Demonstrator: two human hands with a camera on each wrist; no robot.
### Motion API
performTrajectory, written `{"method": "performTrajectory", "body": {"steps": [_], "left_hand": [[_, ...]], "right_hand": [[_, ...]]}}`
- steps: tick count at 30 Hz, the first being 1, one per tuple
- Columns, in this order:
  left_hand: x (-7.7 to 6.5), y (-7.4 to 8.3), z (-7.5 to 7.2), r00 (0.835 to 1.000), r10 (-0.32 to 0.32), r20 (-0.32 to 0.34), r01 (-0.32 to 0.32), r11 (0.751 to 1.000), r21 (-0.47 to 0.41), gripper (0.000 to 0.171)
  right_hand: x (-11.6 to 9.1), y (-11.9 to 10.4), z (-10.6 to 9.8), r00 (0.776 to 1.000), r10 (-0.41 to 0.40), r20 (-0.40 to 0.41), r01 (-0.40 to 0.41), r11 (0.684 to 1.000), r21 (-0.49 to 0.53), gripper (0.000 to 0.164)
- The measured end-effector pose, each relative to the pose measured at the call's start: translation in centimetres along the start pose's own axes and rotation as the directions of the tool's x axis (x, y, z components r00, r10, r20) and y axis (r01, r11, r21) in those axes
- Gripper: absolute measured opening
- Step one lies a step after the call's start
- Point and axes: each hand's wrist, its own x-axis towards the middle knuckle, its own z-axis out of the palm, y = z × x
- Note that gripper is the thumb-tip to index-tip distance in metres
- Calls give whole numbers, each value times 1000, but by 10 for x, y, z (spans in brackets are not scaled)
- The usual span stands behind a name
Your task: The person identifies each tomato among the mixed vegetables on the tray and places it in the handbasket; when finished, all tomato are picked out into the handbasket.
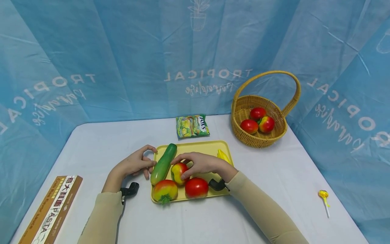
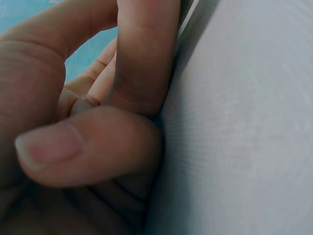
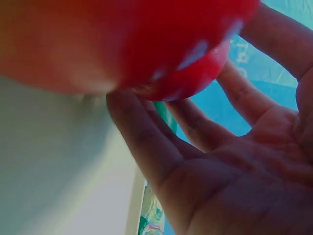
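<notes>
My right hand (image 1: 199, 163) reaches over the yellow tray (image 1: 199, 146) and grips a red-and-yellow fruit (image 1: 176, 173) between thumb and fingers. In the right wrist view, fingers (image 3: 142, 132) curve beneath a red fruit (image 3: 195, 78), partly hidden behind a nearer one. Resting at the tray's left rim, my left hand (image 1: 135, 164) has its fingers loosely bent, beside a long green cucumber-shaped vegetable (image 1: 164, 164). Along the tray's near side lie a red-and-yellow fruit with green leaves (image 1: 165, 190) and a shiny red fruit (image 1: 196, 187). Under the right wrist, a yellow item (image 1: 223, 156) shows partly.
A wicker basket (image 1: 233, 127) with a tall handle holds several red fruits at the back right. Behind the tray lies a green snack packet (image 1: 192, 126). A long pasta box (image 1: 50, 210) lies at the left, a yellow lollipop (image 1: 323, 195) at the right.
</notes>
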Motion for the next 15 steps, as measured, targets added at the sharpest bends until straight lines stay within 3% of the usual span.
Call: {"method": "performTrajectory", "body": {"steps": [9,15], "left_hand": [[0,0,0,1000,7,0,-7,1000,4,55],[-1,-2,0,1000,18,3,-18,1000,-2,55]], "right_hand": [[-4,-1,-6,999,13,-35,-13,1000,1,53],[-10,-4,-12,998,-20,-60,21,1000,3,50]]}}
